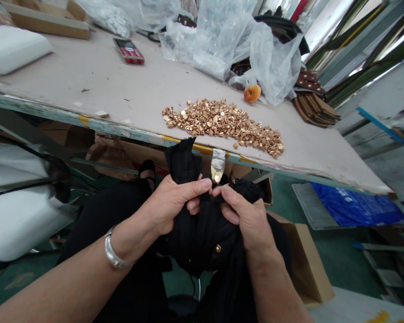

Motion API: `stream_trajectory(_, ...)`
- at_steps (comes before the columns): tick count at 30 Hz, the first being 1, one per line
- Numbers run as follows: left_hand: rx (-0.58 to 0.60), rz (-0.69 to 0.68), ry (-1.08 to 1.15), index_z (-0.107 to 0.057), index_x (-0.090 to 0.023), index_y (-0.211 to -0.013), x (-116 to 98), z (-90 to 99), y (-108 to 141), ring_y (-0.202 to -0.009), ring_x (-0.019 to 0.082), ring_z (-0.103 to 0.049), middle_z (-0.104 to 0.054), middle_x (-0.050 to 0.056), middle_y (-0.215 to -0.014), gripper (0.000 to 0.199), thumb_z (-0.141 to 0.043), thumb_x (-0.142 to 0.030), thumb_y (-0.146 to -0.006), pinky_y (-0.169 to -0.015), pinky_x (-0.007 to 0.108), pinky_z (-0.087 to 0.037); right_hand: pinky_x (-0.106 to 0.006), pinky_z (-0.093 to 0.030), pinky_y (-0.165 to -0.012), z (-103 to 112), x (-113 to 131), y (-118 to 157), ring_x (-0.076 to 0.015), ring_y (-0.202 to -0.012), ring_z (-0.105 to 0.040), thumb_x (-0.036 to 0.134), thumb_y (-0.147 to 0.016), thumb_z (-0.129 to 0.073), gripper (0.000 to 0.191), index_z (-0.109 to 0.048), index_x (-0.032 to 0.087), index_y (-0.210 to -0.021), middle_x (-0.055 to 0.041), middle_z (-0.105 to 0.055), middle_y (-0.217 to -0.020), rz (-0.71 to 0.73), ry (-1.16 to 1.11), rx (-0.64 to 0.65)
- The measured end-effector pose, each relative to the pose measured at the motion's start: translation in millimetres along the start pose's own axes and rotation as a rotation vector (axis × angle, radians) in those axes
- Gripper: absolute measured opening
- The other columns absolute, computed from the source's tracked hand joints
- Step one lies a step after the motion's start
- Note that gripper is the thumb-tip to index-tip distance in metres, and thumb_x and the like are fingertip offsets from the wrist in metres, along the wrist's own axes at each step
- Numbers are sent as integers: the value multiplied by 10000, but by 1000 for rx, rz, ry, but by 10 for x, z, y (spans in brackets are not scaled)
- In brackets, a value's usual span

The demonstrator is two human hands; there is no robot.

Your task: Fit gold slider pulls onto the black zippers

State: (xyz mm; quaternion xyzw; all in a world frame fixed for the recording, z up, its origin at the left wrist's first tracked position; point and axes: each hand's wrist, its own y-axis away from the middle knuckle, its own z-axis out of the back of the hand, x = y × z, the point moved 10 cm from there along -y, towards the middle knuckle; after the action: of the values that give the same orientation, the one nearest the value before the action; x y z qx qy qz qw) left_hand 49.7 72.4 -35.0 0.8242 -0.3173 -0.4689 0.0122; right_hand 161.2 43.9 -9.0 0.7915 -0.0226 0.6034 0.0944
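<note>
Both of my hands grip a bunched black fabric just below the table edge. My left hand has its thumb pressed on the cloth, and my right hand pinches it close by. Between my fingertips and the table edge sits a pale metal tab, with a small gold piece at its lower tip. Another gold fitting shows on the hanging fabric. On the table in front of my hands lies a heap of small gold metal pieces.
Clear plastic bags crowd the table's back, beside an orange-yellow fruit and stacked brown straps. A phone and a cardboard tray lie further left. Below right stand an open cardboard box and a crate with blue plastic.
</note>
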Motion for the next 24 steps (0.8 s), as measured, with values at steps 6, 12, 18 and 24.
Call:
stream_trajectory(6, -26, 37, 20, -540, -153, -606, 0, 36, -39, -364, 32, -369, -424, -74, -403, 278, -787, -260, -676, -381, 136, -313, -107, -182, -342, -45, -126, -92, -29, -448, -363, 243, -717, -810, 206, -651, 119, -677, -12, -569, -630, -154, -146, 30)
stream_trajectory(12, -49, 64, 60, -525, -158, -622, 2, 33, -48, -360, 21, -355, -451, -77, -427, 284, -804, -211, -603, -365, 129, -313, -88, -194, -341, -30, -163, -124, -42, -470, -353, 204, -667, -774, 223, -565, 129, -647, 16, -488, -572, -213, -156, 17)
stream_trajectory(18, -49, 87, 65, -526, -161, -625, 7, 17, -59, -350, 28, -361, -439, -81, -394, 277, -798, -201, -596, -356, 127, -315, -102, -188, -342, -59, -187, -134, -31, -443, -312, 220, -640, -751, 233, -533, 140, -618, 26, -478, -555, -254, -154, 32)
stream_trajectory(24, -32, 87, 54, -527, -156, -623, 17, 5, -81, -357, 19, -365, -461, -77, -426, 269, -793, -197, -614, -355, 120, -313, -139, -167, -345, -67, -182, -150, -55, -461, -326, 248, -618, -768, 230, -567, 139, -592, 21, -474, -554, -262, -147, 34)
